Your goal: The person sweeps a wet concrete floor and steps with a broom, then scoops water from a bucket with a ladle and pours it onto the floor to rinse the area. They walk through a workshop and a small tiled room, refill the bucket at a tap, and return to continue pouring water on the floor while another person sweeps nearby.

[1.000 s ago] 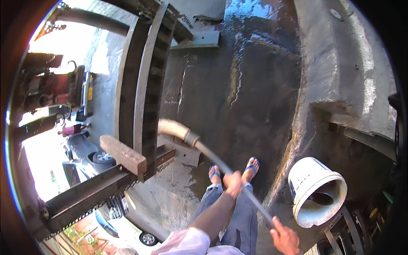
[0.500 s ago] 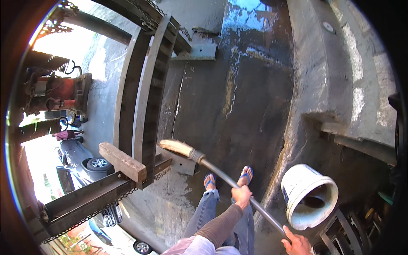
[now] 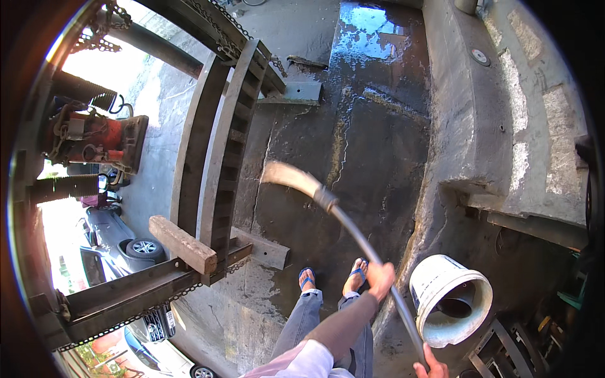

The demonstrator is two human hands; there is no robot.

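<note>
One broom (image 3: pixel 357 234): right hand (image 3: pixel 433 365) partly cut off at lower edge, fingers curled round handle (image 3: pixel 403 310); left hand (image 3: pixel 380 280), fingers clenched farther up, arm (image 3: pixel 343 326) stretched forward; bristles (image 3: pixel 293 176) blurred beyond those fingers.

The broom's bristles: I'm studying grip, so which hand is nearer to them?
Left. The left hand grips the handle partway along, closer to the bristles; the right hand is farther down the handle, at the picture's lower edge.
</note>
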